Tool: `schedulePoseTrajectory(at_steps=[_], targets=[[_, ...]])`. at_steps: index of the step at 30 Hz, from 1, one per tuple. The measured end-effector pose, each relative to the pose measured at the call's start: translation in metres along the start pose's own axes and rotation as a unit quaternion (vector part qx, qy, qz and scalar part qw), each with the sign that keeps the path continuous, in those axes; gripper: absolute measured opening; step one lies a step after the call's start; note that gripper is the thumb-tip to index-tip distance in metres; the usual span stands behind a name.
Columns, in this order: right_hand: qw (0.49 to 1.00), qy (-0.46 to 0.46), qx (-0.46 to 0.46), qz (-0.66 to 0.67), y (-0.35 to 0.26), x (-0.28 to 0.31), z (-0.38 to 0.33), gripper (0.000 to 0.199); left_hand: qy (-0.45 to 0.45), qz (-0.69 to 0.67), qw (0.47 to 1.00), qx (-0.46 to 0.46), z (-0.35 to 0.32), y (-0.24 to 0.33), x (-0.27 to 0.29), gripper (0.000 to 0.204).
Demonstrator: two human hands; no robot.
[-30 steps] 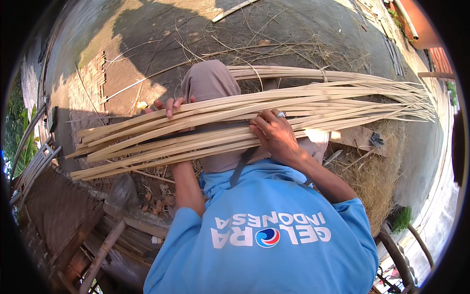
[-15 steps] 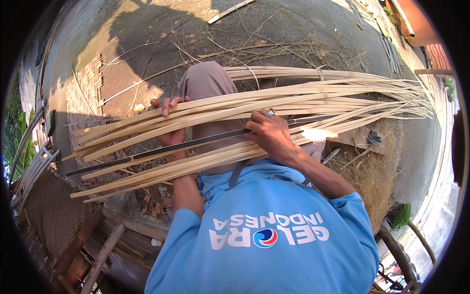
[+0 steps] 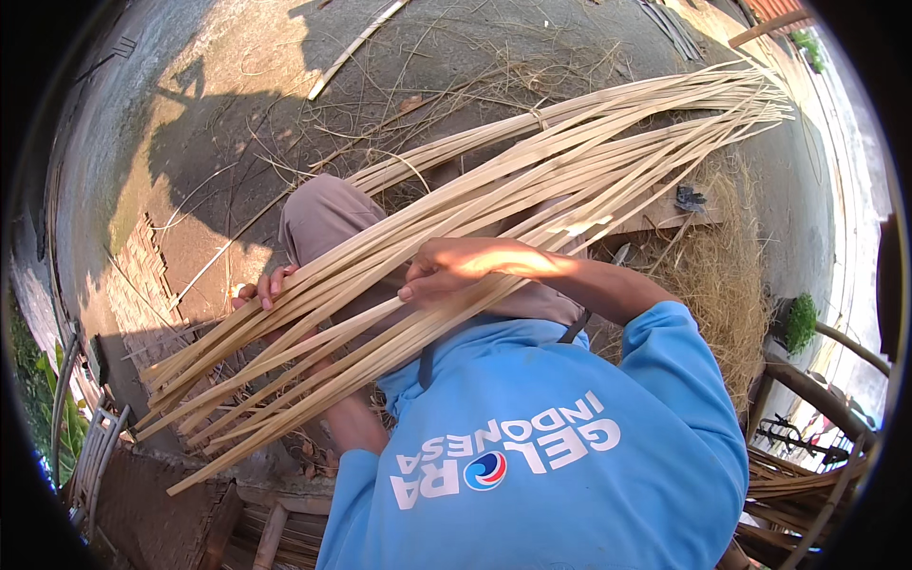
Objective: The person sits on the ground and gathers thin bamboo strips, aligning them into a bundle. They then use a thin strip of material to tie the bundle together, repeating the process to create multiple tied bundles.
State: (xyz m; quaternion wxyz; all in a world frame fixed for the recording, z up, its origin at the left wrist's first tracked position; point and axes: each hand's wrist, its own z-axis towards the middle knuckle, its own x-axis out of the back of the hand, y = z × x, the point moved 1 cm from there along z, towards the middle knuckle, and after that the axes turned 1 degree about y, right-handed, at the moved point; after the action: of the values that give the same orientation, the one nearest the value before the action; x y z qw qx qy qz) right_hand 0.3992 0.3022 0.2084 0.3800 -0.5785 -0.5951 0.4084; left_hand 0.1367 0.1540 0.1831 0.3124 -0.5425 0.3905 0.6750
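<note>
Long, pale bamboo strips point(image 3: 532, 157) lie in a loose bundle across my lap, slanting from the lower left up to the far right. My left hand point(image 3: 269, 288) is closed around the strips near their left part, its fingertips curled over the far edge while the palm is hidden beneath. Over the middle of the bundle, my right hand point(image 3: 446, 271) is closed, thumb and fingers pinching at a bamboo strip; it is slightly blurred. The strips' left ends fan apart; their far right ends cluster together.
My bent knee point(image 3: 328, 214) rises beyond the strips. Thin fibre shavings point(image 3: 513, 81) litter the grey ground ahead, and a heap of straw-like shavings point(image 3: 731, 275) lies to the right. A woven mat point(image 3: 142, 285) is at left, near a pole frame point(image 3: 100, 456).
The bundle now slants more steeply, its left ends lower and right ends higher. My right hand has shifted left along it. The dark strip that was under that hand no longer shows.
</note>
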Motion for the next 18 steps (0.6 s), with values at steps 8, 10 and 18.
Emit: schedulePoseTrajectory(at_steps=[8, 10, 18], targets=[[0.968, 0.171, 0.067, -0.172, -0.038, -0.021, -0.012, 0.039, 0.016, 0.043, 0.999, 0.003, -0.007, 0.001, -0.020, 0.054], [0.904, 0.333, 0.167, -0.209, -0.028, -0.032, -0.025, 0.029, -0.006, 0.057, 0.998, 0.000, -0.006, -0.005, -0.029, 0.051], [0.598, 0.665, -0.027, 0.447, 0.074, -0.086, -0.143, 0.043, 0.016, -0.029, 0.999, -0.002, -0.013, -0.004, -0.040, 0.051]])
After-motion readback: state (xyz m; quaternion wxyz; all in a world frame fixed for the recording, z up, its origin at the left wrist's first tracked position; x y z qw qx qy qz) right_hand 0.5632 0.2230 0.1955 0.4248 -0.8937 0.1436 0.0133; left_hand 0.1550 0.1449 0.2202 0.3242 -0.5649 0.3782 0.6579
